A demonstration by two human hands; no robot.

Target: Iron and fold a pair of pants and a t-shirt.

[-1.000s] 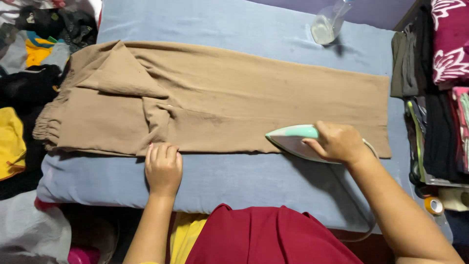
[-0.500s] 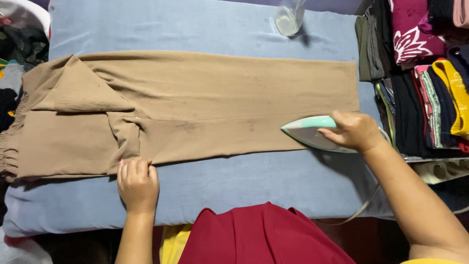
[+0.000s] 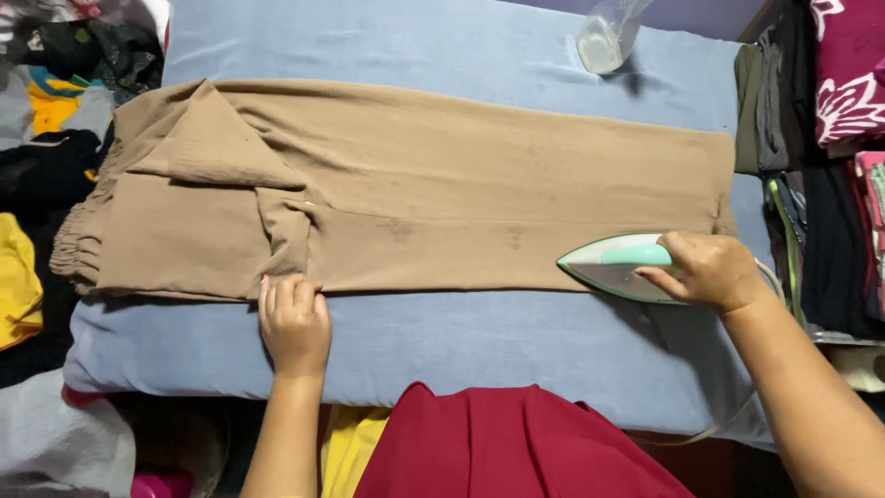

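Tan trousers (image 3: 442, 194) lie flat across a blue padded ironing surface (image 3: 479, 341), waistband to the left. My right hand (image 3: 705, 272) grips the handle of a white and mint-green iron (image 3: 613, 267), which rests on the near edge of the trousers close to the right hem, tip pointing left. My left hand (image 3: 295, 323) lies flat, fingers together, pressing the near edge of the trousers just right of the crotch fold. A fold of cloth forms a triangle near the waistband.
A clear plastic bottle (image 3: 608, 37) lies at the far edge of the surface. Stacks of folded clothes (image 3: 830, 138) stand on the right. Loose black and yellow garments (image 3: 37, 231) are heaped on the left. Red cloth (image 3: 516, 452) covers my lap.
The iron has slid right along the near edge toward the hem. My left hand has stayed pressed on the trousers' edge. The camera view has shifted.
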